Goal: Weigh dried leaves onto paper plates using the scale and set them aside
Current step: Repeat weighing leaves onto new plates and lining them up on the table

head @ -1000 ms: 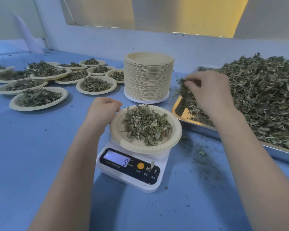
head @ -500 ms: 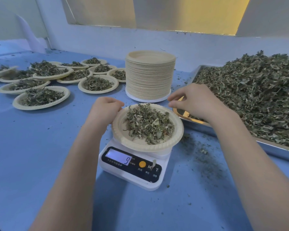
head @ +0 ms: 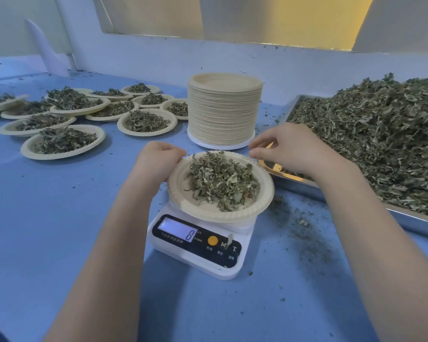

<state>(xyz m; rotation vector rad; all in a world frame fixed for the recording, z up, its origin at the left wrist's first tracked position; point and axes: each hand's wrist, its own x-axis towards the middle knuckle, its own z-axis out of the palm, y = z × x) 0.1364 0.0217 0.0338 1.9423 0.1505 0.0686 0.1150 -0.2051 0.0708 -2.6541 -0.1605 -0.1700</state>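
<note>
Blue table (head: 59, 230) carries all items. Metal tray (head: 405, 218), heaped with dried leaves (head: 371, 144), sits right of the scale (head: 198, 245). Stack of paper plates (head: 224, 112) stands behind the scale; filled plates (head: 63, 141) lie left of the stack. One plate (head: 220, 186) of leaves rests on the scale. Left hand (head: 157, 160) grips that plate's left rim, fingers curled; right hand (head: 289, 149) pinches its far right rim
</note>
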